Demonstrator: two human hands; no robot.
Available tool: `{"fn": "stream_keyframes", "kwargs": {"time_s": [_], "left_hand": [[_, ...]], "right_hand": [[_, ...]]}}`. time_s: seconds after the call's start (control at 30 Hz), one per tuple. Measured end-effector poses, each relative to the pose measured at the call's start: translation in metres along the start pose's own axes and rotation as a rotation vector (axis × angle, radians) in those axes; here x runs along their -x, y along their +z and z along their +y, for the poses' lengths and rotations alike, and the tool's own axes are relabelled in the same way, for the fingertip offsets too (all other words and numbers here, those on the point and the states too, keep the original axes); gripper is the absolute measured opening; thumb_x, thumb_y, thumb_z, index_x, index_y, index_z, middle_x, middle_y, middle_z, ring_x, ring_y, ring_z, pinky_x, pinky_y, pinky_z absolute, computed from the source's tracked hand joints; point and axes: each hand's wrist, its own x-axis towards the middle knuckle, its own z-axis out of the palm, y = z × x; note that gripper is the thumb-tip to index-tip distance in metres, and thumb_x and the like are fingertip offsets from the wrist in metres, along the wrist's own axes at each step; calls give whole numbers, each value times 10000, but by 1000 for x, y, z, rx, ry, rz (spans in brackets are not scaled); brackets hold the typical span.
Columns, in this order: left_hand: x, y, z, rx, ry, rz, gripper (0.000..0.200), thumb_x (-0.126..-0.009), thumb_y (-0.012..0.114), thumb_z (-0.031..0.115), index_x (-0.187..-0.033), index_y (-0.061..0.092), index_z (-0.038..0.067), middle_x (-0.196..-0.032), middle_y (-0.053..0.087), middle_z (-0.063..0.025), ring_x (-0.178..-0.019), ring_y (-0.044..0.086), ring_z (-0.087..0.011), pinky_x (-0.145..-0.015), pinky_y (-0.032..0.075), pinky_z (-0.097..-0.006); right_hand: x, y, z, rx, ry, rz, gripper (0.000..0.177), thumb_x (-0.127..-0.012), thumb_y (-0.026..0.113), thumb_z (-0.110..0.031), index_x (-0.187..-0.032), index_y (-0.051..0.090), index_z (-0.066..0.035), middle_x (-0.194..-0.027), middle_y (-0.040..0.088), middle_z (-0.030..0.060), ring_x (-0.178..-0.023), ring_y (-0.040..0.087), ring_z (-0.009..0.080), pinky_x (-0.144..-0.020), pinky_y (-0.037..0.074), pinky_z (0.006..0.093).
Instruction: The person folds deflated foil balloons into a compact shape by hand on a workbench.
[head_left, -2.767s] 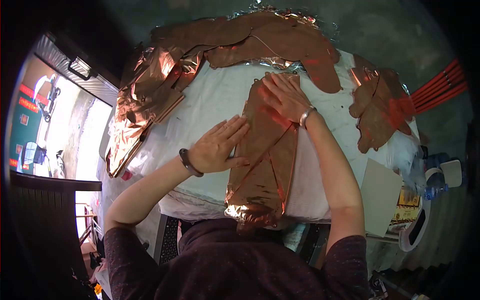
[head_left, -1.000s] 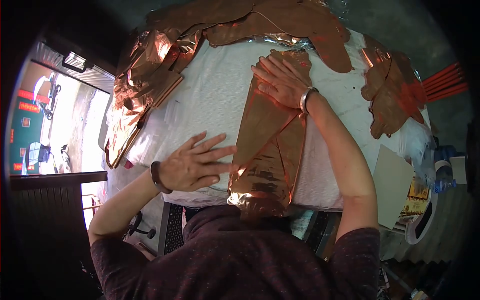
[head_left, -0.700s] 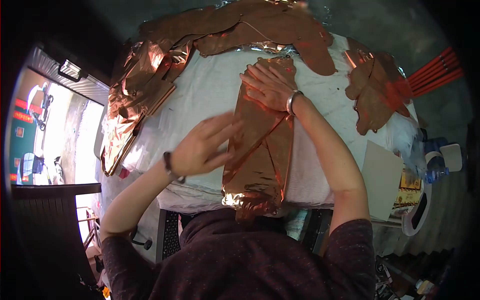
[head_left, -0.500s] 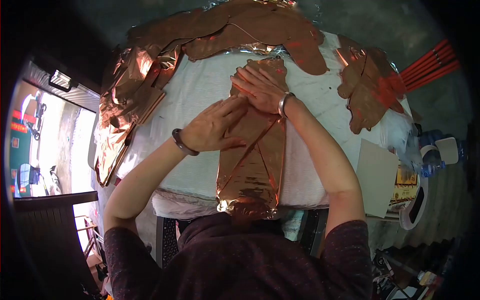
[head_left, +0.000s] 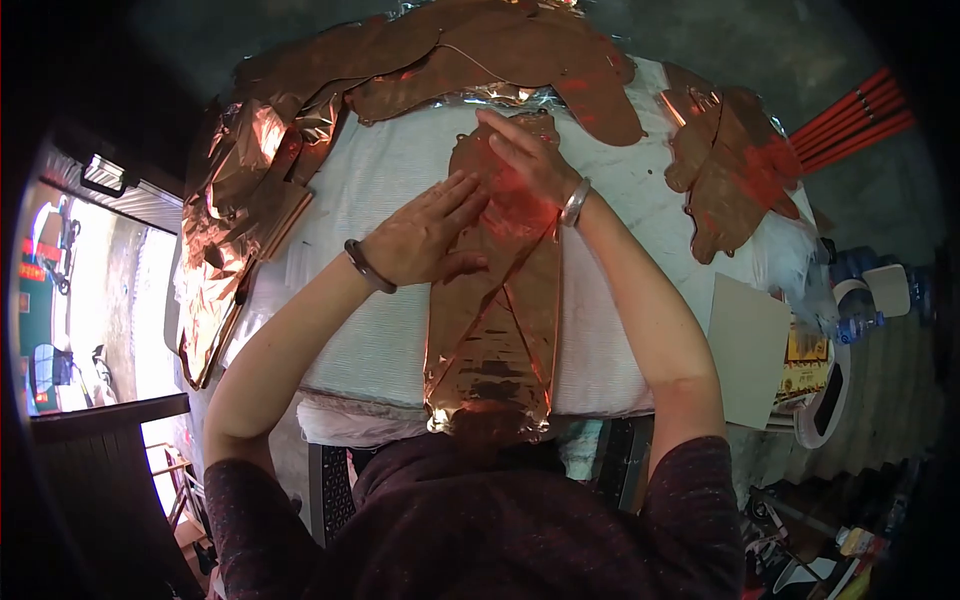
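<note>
A flat, folded copper-coloured foil piece, looking like a deflated foil balloon, lies lengthwise on a white cloth-covered table. Its near end reaches over the table's front edge by my body. My left hand rests at the left side of the foil, fingers stretched out and thumb apart, holding nothing. Toward the far end, my right hand is tilted over the foil with its fingers extended and no object in it. Diagonal creases cross the foil's nearer half, and a red sheen shows between the hands.
More flat copper foil pieces line the table's far edge. Crumpled foil is heaped at the left, and another foil piece lies at the right. Beyond it are red rods. A grey card sits at the right front.
My right hand has turned from lying flat to a tilted pose and shifted slightly right, uncovering foil between the hands. My left hand's fingers have come away from the right hand.
</note>
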Motion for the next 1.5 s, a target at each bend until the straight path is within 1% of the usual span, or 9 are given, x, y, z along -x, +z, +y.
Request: {"fn": "stream_keyframes", "kwargs": {"time_s": [0.17,0.33,0.43,0.57,0.77,0.97,1.03,1.2,1.5], "left_hand": [[-21,-8,2,-124,118,-28,756,-855,583,530,-1353,425,-17,-1438,355,-232,-1359,303,-390,-1114,275,-459],[-30,19,-3,-82,171,-110,718,-876,517,557,-1436,356,136,-1479,308,-196,-1383,265,-375,-1138,217,-465],[-30,22,-6,-81,207,-79,717,-876,509,565,-1452,328,178,-1487,297,-189,-1383,263,-376,-1134,229,-468],[-26,22,-4,-85,157,-79,720,-877,507,573,-1448,333,169,-1480,308,-187,-1372,280,-384,-1125,252,-464],[-28,23,-2,-158,206,-46,692,-875,511,575,-1419,380,167,-1475,322,-166,-1361,308,-364,-1104,289,-457],[-27,20,-2,-136,200,-79,691,-904,485,544,-1453,328,154,-1514,248,-167,-1392,239,-381,-1101,281,-467],[-27,22,-2,-179,245,11,672,-880,511,568,-1414,391,179,-1478,323,-158,-1353,328,-357,-1088,318,-446],[-27,21,-1,-172,217,-47,677,-894,488,563,-1436,357,179,-1493,290,-161,-1374,280,-368,-1097,294,-459],[-26,27,-1,-173,201,-31,683,-893,472,577,-1440,344,189,-1488,298,-153,-1378,279,-354,-1104,280,-460]], "right_hand": [[1,-7,-7,50,24,56,491,-992,438,-353,-1353,465,-21,-1364,505,112,-1301,423,207,-1072,314,311],[4,-17,-26,80,-93,106,447,-967,476,-338,-1305,523,-50,-1310,549,136,-1232,495,256,-1039,361,330],[40,-25,-71,160,-162,86,363,-928,549,-193,-1263,545,-51,-1251,585,128,-1155,551,284,-966,437,344],[122,-8,-110,364,-364,-345,350,-936,513,-214,-1256,564,-83,-1291,557,130,-1199,534,295,-1003,423,427],[189,3,-139,695,-177,-772,737,-848,497,-576,-1448,342,-176,-1527,261,101,-1417,226,268,-1150,168,450],[209,-3,-152,608,-36,-756,813,-842,502,-592,-1464,287,-114,-1531,238,127,-1425,198,276,-1160,140,447],[198,-1,-144,574,12,-706,831,-844,507,-586,-1465,272,-85,-1529,233,142,-1425,194,284,-1161,137,447],[161,-8,-108,809,8,-535,843,-855,500,-574,-1477,221,-77,-1536,207,155,-1430,175,294,-1164,131,452],[212,-2,-156,653,-72,-835,788,-855,469,-604,-1476,278,-158,-1534,254,84,-1424,215,268,-1150,155,483]]}}
